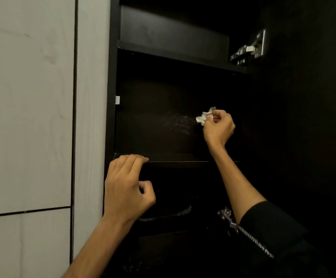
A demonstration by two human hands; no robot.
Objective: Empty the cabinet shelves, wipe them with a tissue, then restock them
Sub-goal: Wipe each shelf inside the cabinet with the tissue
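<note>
A dark wooden cabinet stands open in front of me, its middle shelf [179,160] and upper shelf [183,55] bare. My right hand [219,127] is inside the middle compartment, shut on a crumpled white tissue [204,116] held against the back panel. Pale wipe streaks show on the panel just left of the tissue. My left hand [127,185] rests on the front left edge of the middle shelf, fingers curled over it and holding nothing else.
A pale tiled wall [29,117] fills the left side. Metal door hinges sit at the upper right [249,49] and lower right [228,217]. The open cabinet door [313,117] is dark on the right. Below the middle shelf it is too dark to tell contents.
</note>
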